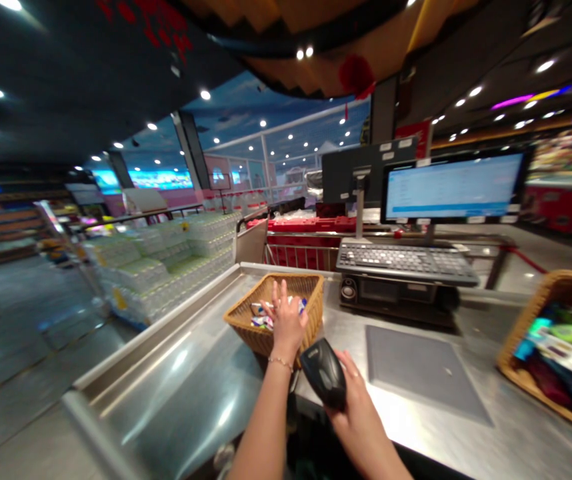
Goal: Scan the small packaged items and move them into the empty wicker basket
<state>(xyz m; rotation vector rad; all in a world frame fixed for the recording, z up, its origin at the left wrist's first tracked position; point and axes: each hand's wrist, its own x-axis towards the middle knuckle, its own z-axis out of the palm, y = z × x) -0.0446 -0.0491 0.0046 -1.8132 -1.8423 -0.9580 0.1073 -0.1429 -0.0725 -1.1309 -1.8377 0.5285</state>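
My left hand [286, 320] reaches into a small wicker basket [246, 319] on the steel checkout counter, fingers spread over the small packets [261, 315] inside it; I cannot tell whether it holds one. A thin bracelet circles that wrist. My right hand [353, 400] is closed round a black handheld barcode scanner [323, 372], held just above the counter's near edge, to the right of the basket.
A keyboard [406, 261] and a lit monitor [453, 187] stand behind a dark mat [421, 370] on the counter [176, 393]. A larger wicker basket [541, 300] of colourful goods sits at the right. Stacked bottled-water packs [161, 267] line the aisle at the left.
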